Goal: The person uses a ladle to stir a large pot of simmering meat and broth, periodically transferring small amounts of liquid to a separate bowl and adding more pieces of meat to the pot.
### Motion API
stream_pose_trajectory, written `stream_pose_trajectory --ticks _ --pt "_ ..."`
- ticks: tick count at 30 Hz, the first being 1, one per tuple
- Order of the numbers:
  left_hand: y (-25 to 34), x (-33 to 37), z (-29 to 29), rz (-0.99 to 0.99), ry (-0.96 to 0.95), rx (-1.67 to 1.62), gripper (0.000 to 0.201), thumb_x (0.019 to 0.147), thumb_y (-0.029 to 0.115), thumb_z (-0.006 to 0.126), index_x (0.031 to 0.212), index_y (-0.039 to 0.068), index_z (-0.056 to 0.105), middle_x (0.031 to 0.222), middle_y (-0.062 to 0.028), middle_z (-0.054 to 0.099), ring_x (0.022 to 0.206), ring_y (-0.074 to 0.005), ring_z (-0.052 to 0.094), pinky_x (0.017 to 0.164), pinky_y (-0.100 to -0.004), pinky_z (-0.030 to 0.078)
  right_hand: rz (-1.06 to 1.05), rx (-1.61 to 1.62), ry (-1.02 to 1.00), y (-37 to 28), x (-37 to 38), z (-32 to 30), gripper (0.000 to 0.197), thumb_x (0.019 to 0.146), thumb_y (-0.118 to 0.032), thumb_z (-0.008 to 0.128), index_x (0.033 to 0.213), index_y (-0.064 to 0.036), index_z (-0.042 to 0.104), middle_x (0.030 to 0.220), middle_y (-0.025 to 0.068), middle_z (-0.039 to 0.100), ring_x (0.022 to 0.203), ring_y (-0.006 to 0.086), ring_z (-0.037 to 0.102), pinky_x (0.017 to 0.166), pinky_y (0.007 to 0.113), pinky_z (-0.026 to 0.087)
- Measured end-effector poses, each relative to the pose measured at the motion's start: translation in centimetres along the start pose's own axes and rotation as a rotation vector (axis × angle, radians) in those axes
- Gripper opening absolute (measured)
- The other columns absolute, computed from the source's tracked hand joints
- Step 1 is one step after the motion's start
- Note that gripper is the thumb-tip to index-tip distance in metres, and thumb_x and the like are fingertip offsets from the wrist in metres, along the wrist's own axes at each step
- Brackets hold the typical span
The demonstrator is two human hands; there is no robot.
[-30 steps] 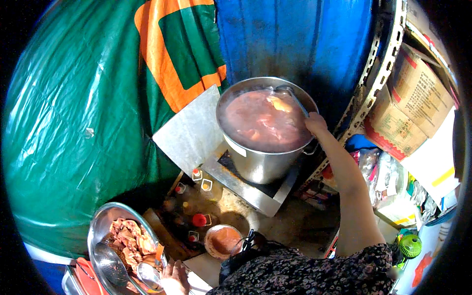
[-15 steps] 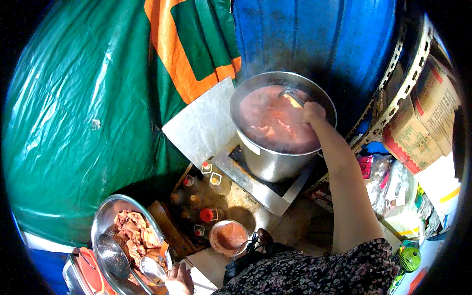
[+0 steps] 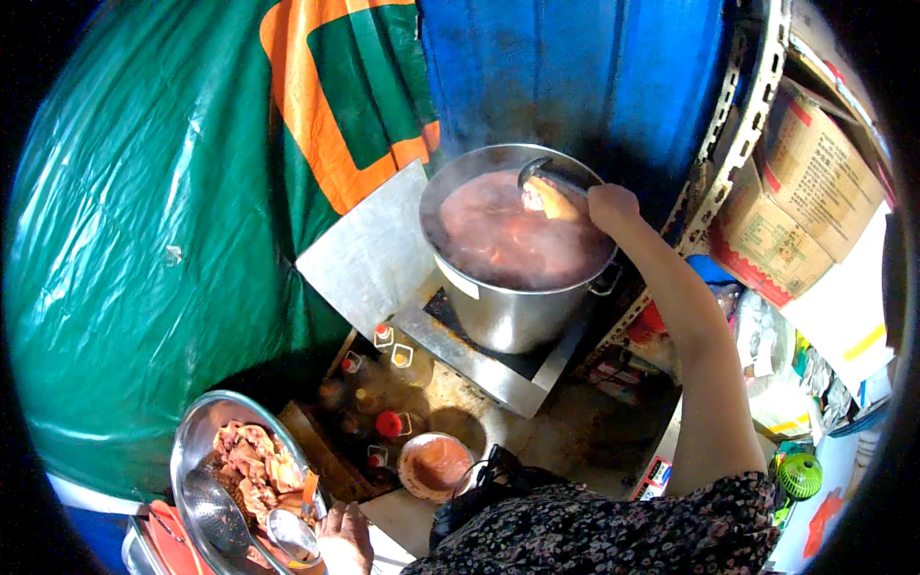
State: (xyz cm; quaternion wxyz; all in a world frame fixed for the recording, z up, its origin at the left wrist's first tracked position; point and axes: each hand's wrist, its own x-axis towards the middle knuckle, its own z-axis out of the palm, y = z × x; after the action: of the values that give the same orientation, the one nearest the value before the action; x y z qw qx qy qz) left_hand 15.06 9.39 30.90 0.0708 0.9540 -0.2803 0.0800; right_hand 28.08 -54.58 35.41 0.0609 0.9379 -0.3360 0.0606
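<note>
Ladle, dark and curved [image 3: 530,170], fills the clenched right grip [image 3: 613,208]; scooping a tan, oblong chunk [image 3: 549,199] seems underway, next needing steadiness. Left grip's [image 3: 345,537] hold is unclear.

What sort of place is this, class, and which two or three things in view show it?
Probably a makeshift cooking area: a large steaming pot stands on what looks like a metal stove, capped bottles cluster near it, and green sheeting covers one side like a wall.
</note>
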Motion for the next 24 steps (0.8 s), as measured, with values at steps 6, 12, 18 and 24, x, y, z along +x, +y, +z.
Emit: stream_pose_trajectory --ticks 6,12,18,24 --pt "-0.1 0.0 0.4 0.117 0.084 -0.007 0.024 0.081 0.013 0.056 0.103 0.005 0.063 0.099 -0.0163 0.062 0.091 -0.0360 0.058 0.085 -0.0439 0.046 -0.018 -0.033 0.035 1.8 -3.6 -0.8 0.023 0.084 -0.012 0.046 0.092 -0.0052 0.066 0.088 0.0174 0.066 0.086 0.0334 0.065 0.074 0.045 0.053" --pt "-3.8 -2.4 3.2 0.070 -0.073 -0.056 0.039 0.069 0.013 0.064 0.107 0.005 0.061 0.104 -0.0203 0.060 0.086 -0.0381 0.060 0.079 -0.0514 0.046 -0.113 -0.079 0.207 4.9 -7.7 0.2 0.022 0.086 -0.013 0.044 0.099 -0.0046 0.060 0.078 0.0172 0.065 0.075 0.0341 0.065 0.063 0.046 0.052" --pt "-3.5 -3.2 3.3 0.084 -0.049 -0.136 0.038 0.070 0.010 0.062 0.108 0.004 0.060 0.101 -0.0204 0.060 0.086 -0.0391 0.059 0.078 -0.0518 0.045 -0.184 -0.200 0.236 5.6 -13.1 -2.5 0.026 0.084 -0.013 0.047 0.103 0.0002 0.058 0.072 0.0150 0.064 0.067 0.0313 0.064 0.056 0.044 0.052" --pt "0.3 -0.2 -0.4 0.129 0.002 -0.037 0.025 0.082 0.011 0.057 0.105 0.004 0.061 0.097 -0.0165 0.060 0.088 -0.0358 0.056 0.080 -0.0434 0.046 -0.175 -0.235 0.200 7.7 -17.7 -4.0 0.033 0.082 -0.010 0.049 0.113 -0.0005 0.055 0.071 0.0150 0.063 0.067 0.0306 0.064 0.056 0.043 0.051"
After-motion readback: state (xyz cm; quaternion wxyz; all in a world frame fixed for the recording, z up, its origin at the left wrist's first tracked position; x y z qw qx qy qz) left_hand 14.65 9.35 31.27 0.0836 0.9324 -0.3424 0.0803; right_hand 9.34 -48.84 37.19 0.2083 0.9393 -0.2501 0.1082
